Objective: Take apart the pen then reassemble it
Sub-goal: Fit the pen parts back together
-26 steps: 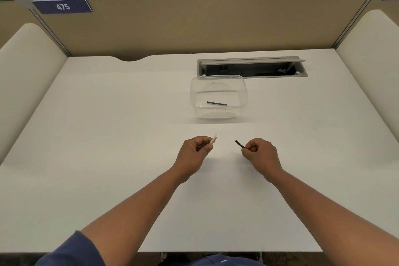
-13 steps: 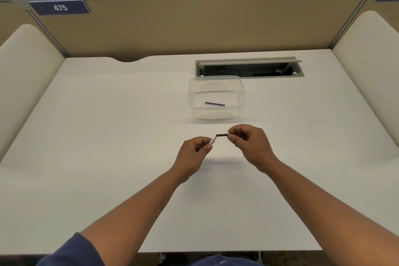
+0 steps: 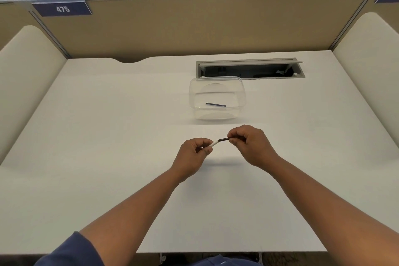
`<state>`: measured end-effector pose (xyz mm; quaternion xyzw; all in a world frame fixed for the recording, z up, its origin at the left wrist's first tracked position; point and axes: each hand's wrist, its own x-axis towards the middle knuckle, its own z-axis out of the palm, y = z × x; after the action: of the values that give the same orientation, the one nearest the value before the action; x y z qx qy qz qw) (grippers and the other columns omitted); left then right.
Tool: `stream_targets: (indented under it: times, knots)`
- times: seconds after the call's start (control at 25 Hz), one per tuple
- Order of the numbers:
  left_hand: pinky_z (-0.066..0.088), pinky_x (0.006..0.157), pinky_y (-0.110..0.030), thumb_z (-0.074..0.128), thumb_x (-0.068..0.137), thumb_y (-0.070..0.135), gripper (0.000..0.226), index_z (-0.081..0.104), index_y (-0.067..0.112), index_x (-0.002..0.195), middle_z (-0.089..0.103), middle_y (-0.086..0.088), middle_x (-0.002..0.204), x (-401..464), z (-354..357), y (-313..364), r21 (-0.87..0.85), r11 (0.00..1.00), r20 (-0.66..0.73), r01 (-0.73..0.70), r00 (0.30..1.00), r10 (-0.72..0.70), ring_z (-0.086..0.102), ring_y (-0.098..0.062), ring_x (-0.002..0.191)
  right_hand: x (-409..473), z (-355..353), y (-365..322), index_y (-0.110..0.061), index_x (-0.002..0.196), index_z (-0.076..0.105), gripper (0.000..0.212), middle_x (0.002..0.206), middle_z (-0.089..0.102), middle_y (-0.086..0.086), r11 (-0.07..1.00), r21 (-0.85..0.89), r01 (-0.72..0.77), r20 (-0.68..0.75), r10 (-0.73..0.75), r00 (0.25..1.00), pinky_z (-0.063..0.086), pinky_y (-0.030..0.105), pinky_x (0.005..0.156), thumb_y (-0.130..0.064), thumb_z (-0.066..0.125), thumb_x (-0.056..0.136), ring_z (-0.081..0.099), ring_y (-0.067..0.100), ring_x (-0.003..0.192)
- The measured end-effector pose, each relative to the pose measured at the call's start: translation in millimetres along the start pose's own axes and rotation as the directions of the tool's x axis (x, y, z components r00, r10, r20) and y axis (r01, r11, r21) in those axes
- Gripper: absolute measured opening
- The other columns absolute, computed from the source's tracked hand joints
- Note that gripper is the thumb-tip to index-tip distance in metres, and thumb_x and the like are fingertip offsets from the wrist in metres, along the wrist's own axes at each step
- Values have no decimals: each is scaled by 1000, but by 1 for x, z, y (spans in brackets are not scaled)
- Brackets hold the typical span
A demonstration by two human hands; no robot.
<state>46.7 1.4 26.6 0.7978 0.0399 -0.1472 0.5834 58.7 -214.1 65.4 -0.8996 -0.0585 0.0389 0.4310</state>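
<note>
While the white pen piece point(image 3: 215, 143) and the dark pen piece point(image 3: 223, 139) meet tip to tip just this side of the clear container point(image 3: 217, 98), each looks light, thin, stiff and smooth, so a fingertip pinch close behind the joint seems best. Left of the join, the left hand point(image 3: 194, 153) is clamped on the white piece; right of it, the right hand point(image 3: 248, 144) is closed on the dark one. Another dark pen part point(image 3: 215, 104) lies inside the container. Far left of the container, a blue plate point(image 3: 62, 8) on the partition reads "475".
</note>
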Motion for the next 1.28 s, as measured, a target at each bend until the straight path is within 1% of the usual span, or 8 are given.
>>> stream_targets:
  times: [0.12,0.4,0.56,0.76,0.92,1.0,1.12,1.28]
  knots:
    - [46,69,-20,68,95,22,12,77,27,102,69,10,90,0,0,0,37,999,-11,2,1000,-1,51,-8,71,3,-2,-1,-16,96,75,14,90,67,-2,995,-87,55,37,-52,998,39,13,70,-6,66,91,56,12,80]
    - [51,75,-28,69,95,23,14,76,27,105,71,7,98,0,1,1,97,995,-2,-8,1000,8,57,-12,80,4,0,-2,-14,97,76,16,90,64,-5,986,-117,115,44,-111,993,40,14,72,-3,65,91,57,12,82]
    - [49,76,-25,67,96,24,16,76,26,109,71,8,99,1,3,6,116,993,13,-38,999,37,57,-11,81,6,0,-5,-13,96,76,15,88,67,-1,972,-141,186,76,-176,981,46,23,73,-4,66,90,60,15,82]
    - [46,73,-24,63,98,23,17,75,25,109,66,8,92,2,4,10,164,983,51,-85,996,78,54,-9,75,6,1,-8,-14,96,77,13,86,68,-1,988,-90,128,99,-119,988,46,23,74,-7,67,91,60,15,82]
    - [47,77,-26,62,99,22,17,75,25,110,68,5,98,0,5,8,182,980,70,-86,995,74,54,-10,78,3,3,-7,-14,96,77,13,87,69,-1,996,-48,79,117,-73,990,45,20,73,-7,67,91,60,13,82]
    - [45,77,-24,61,100,20,18,75,25,111,65,8,97,0,5,9,208,974,81,-93,994,77,54,-8,81,2,4,-6,-13,95,77,12,88,70,1,995,-54,79,123,-71,990,47,24,73,-8,66,92,60,15,83]
    - [41,74,-22,59,101,19,19,75,23,112,60,14,90,1,5,14,245,963,89,-109,992,90,51,-7,79,2,7,-2,-14,91,73,13,84,67,1,984,-114,138,126,-123,984,48,33,72,-9,62,94,58,18,79]
    - [41,68,-24,56,103,26,20,76,22,105,62,11,81,-1,2,19,170,983,140,-66,989,42,47,-9,70,5,9,3,-14,93,68,10,87,63,0,937,-213,275,138,-250,958,49,37,72,-13,59,96,55,20,81]
